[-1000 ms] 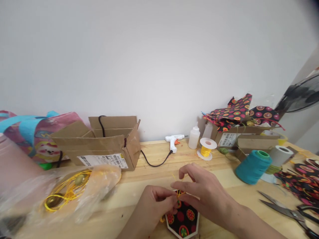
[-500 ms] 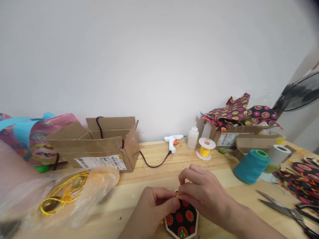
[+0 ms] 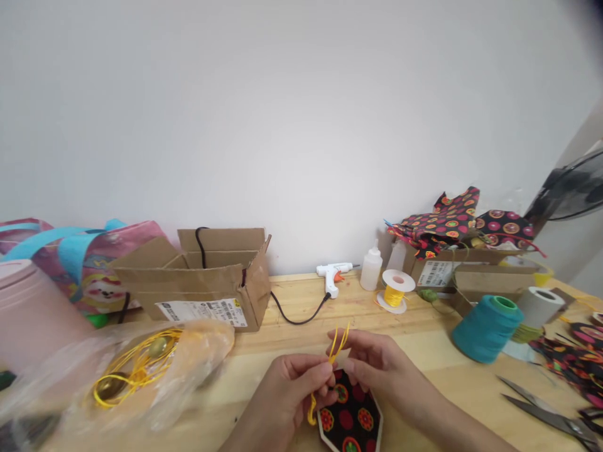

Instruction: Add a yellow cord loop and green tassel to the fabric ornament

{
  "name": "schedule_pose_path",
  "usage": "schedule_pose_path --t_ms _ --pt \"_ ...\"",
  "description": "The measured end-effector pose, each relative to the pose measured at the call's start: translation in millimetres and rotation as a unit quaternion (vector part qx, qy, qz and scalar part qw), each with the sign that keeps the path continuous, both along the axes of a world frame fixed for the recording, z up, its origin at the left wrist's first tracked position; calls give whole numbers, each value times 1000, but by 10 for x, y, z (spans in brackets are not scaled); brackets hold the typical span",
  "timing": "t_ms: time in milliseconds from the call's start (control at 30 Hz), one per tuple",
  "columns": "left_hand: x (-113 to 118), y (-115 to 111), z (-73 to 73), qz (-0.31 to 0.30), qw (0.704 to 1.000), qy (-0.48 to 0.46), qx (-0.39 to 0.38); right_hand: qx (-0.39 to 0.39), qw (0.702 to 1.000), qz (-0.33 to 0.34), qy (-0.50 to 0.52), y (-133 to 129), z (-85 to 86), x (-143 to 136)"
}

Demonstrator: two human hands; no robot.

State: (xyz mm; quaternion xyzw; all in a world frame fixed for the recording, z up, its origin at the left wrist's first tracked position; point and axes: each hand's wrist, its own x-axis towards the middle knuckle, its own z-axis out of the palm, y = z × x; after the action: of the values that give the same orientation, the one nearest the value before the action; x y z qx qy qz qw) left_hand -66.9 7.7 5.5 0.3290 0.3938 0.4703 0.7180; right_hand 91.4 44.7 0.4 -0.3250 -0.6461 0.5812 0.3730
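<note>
My left hand [image 3: 301, 386] pinches a yellow cord [image 3: 332, 353] between thumb and fingertips. Two strands of it stick up above the pinch, and a twisted piece hangs below the fingers. Just right of the cord is my right hand [image 3: 377, 367], its thumb and forefinger apart; whether a fingertip touches the strands I cannot tell. Under both hands lies an angular panel [image 3: 347, 417] of black fabric with red and orange flower patterns and a pale rim. Its upper edge is partly hidden by my fingers.
A glue gun [image 3: 330, 276], a squeeze bottle [image 3: 372, 269] and a yellow cord spool [image 3: 394, 295] stand behind. To the right are a teal thread cone [image 3: 487, 329] and scissors [image 3: 549, 411]. A cardboard box [image 3: 193, 285] and plastic bag [image 3: 202, 351] are left.
The yellow strands now rise above my left fingers, where little cord showed before. My right hand has opened from its pinch and moved slightly right. The view has shifted a little.
</note>
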Motion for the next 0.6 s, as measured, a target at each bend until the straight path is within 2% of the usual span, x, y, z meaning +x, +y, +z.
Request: schedule_pose_path --t_ms 67,167,367,500,600 --pt "5 -10 0 -16 1000 -2 5 14 1000 -13 2 -7 -32 4" --pt "23 -25 12 -40 999 5 -1 76 996 -36 7 17 -38 49" --pt "38 -50 62 -62 998 11 -30 214 976 -17 -47 37 59 97" --pt "33 -46 58 -77 997 -9 -24 236 970 -6 -58 52 42 68" --pt "24 -25 34 -47 999 -18 -11 256 962 10 -94 49 11 56"
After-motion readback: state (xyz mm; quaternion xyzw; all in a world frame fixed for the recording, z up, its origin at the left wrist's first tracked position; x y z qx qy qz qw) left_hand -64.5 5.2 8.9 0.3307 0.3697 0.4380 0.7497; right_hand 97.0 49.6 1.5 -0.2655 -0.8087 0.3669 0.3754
